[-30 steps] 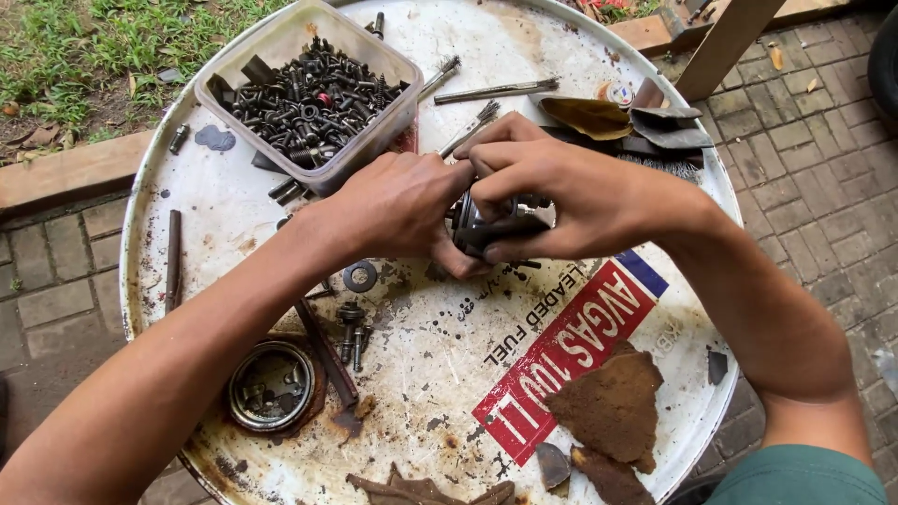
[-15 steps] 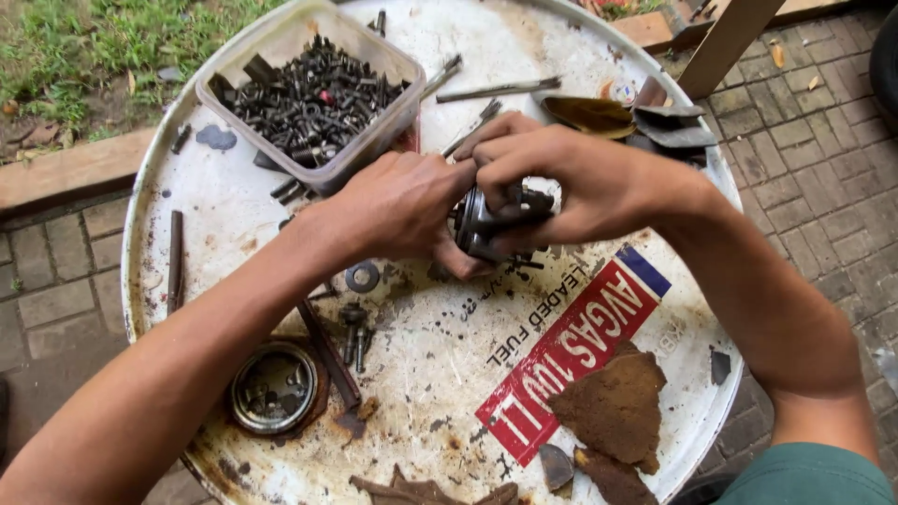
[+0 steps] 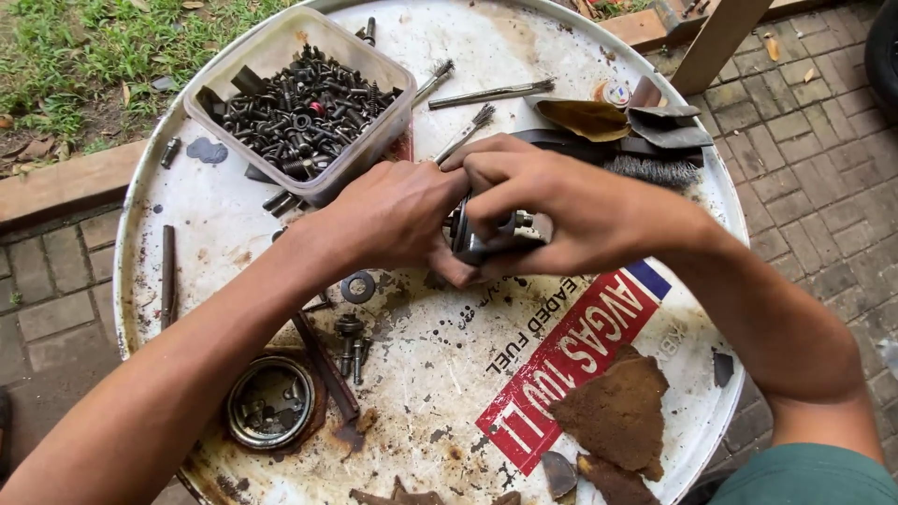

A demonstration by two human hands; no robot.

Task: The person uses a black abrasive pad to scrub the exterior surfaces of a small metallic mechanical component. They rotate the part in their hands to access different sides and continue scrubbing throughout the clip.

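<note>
Both my hands meet over the middle of a white drum lid (image 3: 215,215) and grip one small dark metal part (image 3: 486,236) with short studs sticking out. My left hand (image 3: 398,220) wraps it from the left, the thumb under it. My right hand (image 3: 552,206) covers it from above and the right, fingers curled over its top. Most of the part is hidden by my fingers. Below my left wrist lie a flat washer (image 3: 357,286) and two loose bolts (image 3: 352,344).
A clear plastic tub (image 3: 301,101) full of dark bolts and nuts stands at the back left. Thin wire brushes (image 3: 491,93) and a bigger wire brush (image 3: 655,168) lie at the back. A round bearing ring (image 3: 271,402), a rusty rod (image 3: 168,276) and brown rags (image 3: 617,411) lie on the lid.
My hands stay closed on the part in the same spot; the fingers of my right hand have shifted slightly over its top.
</note>
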